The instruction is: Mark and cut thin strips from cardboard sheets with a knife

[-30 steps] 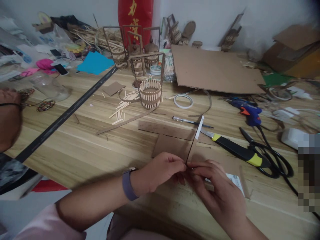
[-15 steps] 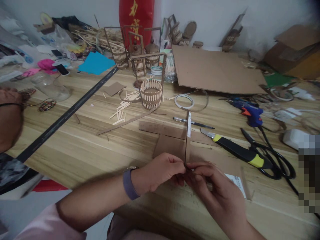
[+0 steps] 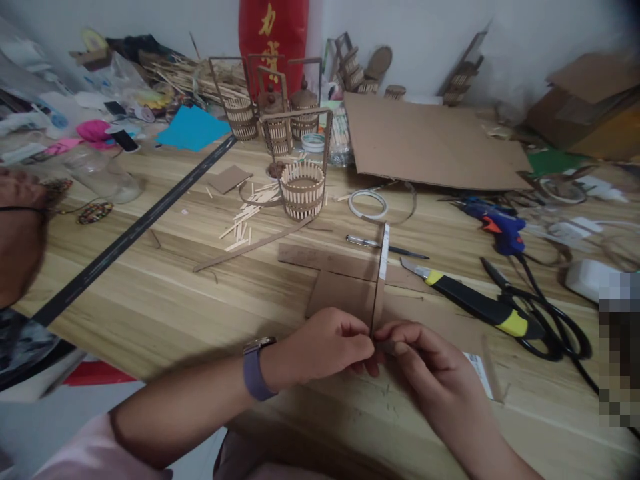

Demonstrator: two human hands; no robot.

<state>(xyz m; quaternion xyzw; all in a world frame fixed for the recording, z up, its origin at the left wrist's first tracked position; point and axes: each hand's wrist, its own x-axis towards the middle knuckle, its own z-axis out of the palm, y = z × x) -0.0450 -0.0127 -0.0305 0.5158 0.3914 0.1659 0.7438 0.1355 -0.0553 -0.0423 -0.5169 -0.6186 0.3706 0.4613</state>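
Observation:
My left hand (image 3: 325, 347), with a watch on its wrist, pinches the near end of a narrow cardboard strip (image 3: 380, 287) that has a white patch at its far end. Close beside it on the right, my right hand (image 3: 435, 367) is closed, thumb against forefinger, on a small dark piece at the strip's near end. That piece is mostly covered by the fingers. Flat cardboard pieces (image 3: 345, 293) lie under and beyond the strip. A small basket (image 3: 303, 192) of light sticks with a tall brown handle stands further back.
A yellow-black cutter (image 3: 470, 300), black scissors (image 3: 545, 313) and a blue glue gun (image 3: 503, 230) lie at the right. A pen (image 3: 387, 247), a tape roll (image 3: 368, 204) and loose sticks (image 3: 243, 227) are in the middle. Another person's arm (image 3: 20, 233) rests at the left.
The strip's far end has swung slightly to the right. My right hand has shifted a little to the right, and more of the dark piece shows between my hands.

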